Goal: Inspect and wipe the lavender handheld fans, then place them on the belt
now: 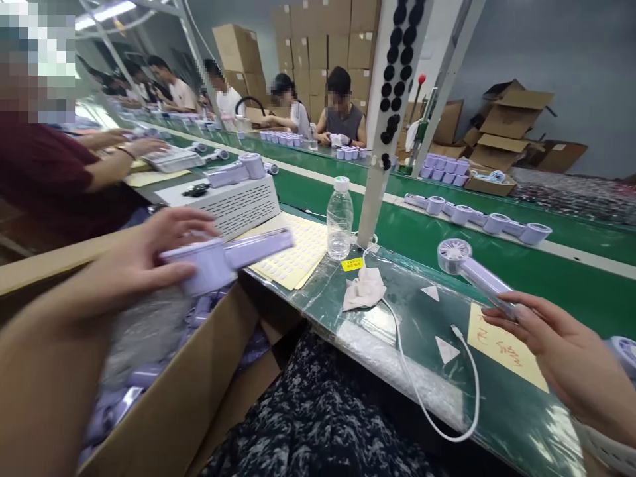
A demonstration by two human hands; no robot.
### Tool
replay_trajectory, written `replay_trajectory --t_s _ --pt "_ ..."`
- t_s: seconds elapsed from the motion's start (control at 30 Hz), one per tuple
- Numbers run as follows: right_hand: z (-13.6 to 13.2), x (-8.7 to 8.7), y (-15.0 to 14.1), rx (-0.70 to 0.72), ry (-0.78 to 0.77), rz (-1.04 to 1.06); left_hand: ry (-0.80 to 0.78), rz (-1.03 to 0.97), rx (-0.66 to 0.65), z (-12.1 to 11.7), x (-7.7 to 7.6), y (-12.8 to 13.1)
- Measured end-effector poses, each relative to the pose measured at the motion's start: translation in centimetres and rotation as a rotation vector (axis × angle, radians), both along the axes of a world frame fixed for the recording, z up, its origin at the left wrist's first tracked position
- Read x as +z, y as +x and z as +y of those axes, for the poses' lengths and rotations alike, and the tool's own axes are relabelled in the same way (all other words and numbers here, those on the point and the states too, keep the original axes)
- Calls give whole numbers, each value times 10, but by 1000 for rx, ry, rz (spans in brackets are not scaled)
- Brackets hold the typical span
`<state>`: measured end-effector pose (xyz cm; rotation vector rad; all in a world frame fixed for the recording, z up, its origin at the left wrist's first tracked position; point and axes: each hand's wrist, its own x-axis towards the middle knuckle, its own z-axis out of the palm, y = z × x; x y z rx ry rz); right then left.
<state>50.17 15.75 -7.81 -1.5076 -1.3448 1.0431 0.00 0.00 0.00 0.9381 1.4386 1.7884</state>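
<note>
My left hand (144,255) is closed around the wide head end of a lavender handheld fan (258,248), whose handle points right; it is slightly blurred. This hand is above an open cardboard box (163,397) that holds several lavender fans (144,375) among plastic wrapping. At the right, my right hand (561,351) pinches the handle end of another handheld fan (454,255), above the green bench. That fan's round grille is turned toward me, up and to the left. A white charging cable (477,397) curves over the bench below it, its plug end loose.
A transparent bottle (340,225) stands by a white post (382,132). Sticker sheets (293,248), crumpled tissue (365,289) and a yellow note (507,348) lie on the bench. Several fans (497,224) line the green conveyor (571,291). A co-worker's hands (144,147) are at the left.
</note>
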Motion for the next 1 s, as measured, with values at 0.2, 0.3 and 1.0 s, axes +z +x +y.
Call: replay_trajectory --t_s 0.2,0.3,1.0 --pt "-40 4 -13 77 62 -40 436 7 -183 49 -18 73" --pt "-54 1 -27 183 217 -62 509 -465 -47 68 -29 114" --pt "-53 -41 -65 243 207 -600 -23 -794 -459 82 -119 205"
